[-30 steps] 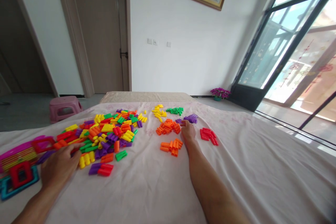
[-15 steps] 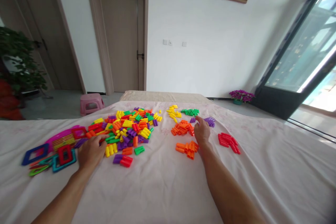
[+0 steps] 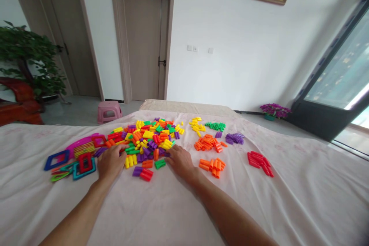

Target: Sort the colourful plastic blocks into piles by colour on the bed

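So we've got a big pale cloth spread under everything, soft fabric with loose folds and a faint pinkish pattern, and both of our hands are down on it. The mixed heap takes up the space between and beyond our grips: glossy plastic blocks, mostly short tubes joined side by side, in red, orange, yellow, green and purple. Our left hand is at the heap's left edge, fingers curled, with a small gap between thumb and forefinger; we can't tell if the tips have hold of anything. Our right hand is at the near right edge, fingers loosely bent and tips against the blocks, maybe a purple one, but we can't tell how wide that grip is or if it's holding a piece.

Left of the left hand there are flat plastic frames, overlapping. Beyond and right of the right hand sits an orange pile; well off to its right, a red cluster. Just right of that wrist is a smaller orange group. Farther out we've got purple pieces, green pieces and yellow pieces. Smallest up close: a green block just beside the right fingers.
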Tool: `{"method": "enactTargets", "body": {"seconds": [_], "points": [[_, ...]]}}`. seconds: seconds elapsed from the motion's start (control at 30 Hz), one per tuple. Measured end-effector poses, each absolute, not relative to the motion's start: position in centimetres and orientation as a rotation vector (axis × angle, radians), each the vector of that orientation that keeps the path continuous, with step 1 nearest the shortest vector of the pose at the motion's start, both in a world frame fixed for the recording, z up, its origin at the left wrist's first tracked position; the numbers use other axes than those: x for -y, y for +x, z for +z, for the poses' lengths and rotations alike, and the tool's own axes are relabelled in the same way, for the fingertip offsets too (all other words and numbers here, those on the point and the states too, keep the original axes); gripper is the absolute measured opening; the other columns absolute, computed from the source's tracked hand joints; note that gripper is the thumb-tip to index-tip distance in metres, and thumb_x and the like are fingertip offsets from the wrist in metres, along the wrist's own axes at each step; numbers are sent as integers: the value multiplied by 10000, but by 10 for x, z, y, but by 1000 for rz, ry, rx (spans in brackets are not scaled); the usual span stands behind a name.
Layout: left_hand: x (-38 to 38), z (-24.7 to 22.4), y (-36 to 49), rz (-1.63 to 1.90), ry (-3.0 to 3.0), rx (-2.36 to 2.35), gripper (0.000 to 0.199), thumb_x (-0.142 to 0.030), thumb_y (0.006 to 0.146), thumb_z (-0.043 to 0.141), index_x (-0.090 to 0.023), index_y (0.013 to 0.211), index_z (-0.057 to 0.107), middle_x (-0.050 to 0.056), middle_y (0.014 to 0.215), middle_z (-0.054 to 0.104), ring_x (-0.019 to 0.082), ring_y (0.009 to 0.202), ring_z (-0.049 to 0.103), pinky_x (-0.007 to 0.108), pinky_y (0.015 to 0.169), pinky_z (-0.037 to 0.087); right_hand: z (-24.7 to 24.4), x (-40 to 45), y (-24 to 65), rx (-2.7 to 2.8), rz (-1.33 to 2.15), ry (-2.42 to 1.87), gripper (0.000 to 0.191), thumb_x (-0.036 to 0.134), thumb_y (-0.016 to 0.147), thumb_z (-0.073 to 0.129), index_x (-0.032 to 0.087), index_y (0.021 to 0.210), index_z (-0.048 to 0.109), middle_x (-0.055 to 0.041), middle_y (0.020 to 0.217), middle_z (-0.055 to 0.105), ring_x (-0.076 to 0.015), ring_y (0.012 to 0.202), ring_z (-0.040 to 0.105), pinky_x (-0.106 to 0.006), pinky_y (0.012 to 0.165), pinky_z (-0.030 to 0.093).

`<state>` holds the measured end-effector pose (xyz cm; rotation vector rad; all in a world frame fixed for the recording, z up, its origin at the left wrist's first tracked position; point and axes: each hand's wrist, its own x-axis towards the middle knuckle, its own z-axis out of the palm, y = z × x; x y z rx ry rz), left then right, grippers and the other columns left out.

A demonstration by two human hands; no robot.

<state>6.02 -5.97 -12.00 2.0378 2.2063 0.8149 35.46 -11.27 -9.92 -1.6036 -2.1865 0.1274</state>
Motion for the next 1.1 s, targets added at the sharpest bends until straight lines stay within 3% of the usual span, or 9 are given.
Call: {"method": "enactTargets", "body": {"seconds": [0.2, 0.37, 0.6, 0.8, 0.97, 1.1], "points": [[60, -120, 60, 842, 2035, -2194, 378, -278, 958, 481, -273, 1178, 789, 55, 1286, 778, 276, 1162, 685, 386, 986, 475, -100, 109, 360, 2148, 150, -1661, 104, 243, 987, 657, 241, 1059, 733, -60, 1070, 743, -218, 1037, 664, -303, 861, 482], [65, -119, 65, 1022, 2184, -2168, 374, -298, 979, 483, -226, 1213, 766, 106, 1290, 757, 307, 1213, 646, 442, 1052, 442, -104, 106, 378, 2006, 221, -1467, 148, 220, 1011, 615, 226, 1106, 728, -66, 1064, 724, -205, 1009, 677, -305, 892, 506], [69, -118, 78, 1225, 2484, -1604, 248, -368, 984, 574, -237, 1055, 773, 100, 1171, 788, 276, 1179, 661, 410, 1088, 450, -112, 105, 372, 1921, 322, -1217, 212, 284, 1049, 546, 232, 1122, 737, -80, 1082, 689, -207, 1012, 680, -324, 927, 541], [67, -117, 67, 1051, 2228, -2075, 354, -302, 991, 484, -227, 1155, 788, 101, 1227, 779, 295, 1175, 667, 422, 1015, 469, -98, 83, 415, 1605, 189, -1308, 234, 341, 964, 592, 204, 1047, 762, -105, 1049, 726, -240, 997, 689, -375, 924, 554], [58, -123, 55, 861, 2061, -2260, 461, -359, 1001, 423, -225, 1243, 792, 155, 1221, 763, 364, 1150, 668, 500, 970, 486, -84, 72, 507, 1115, 209, -1522, 421, 468, 875, 609, 148, 1096, 772, -109, 1007, 791, -246, 826, 728, -363, 784, 573], [52, -130, 51, 802, 2042, -2251, 472, -384, 997, 425, -230, 1248, 793, 170, 1229, 759, 397, 1147, 667, 546, 968, 495, -101, 85, 578, 874, 41, -1742, 411, 389, 812, 611, 141, 1076, 806, -140, 1006, 815, -289, 924, 749, -373, 859, 565]]}}
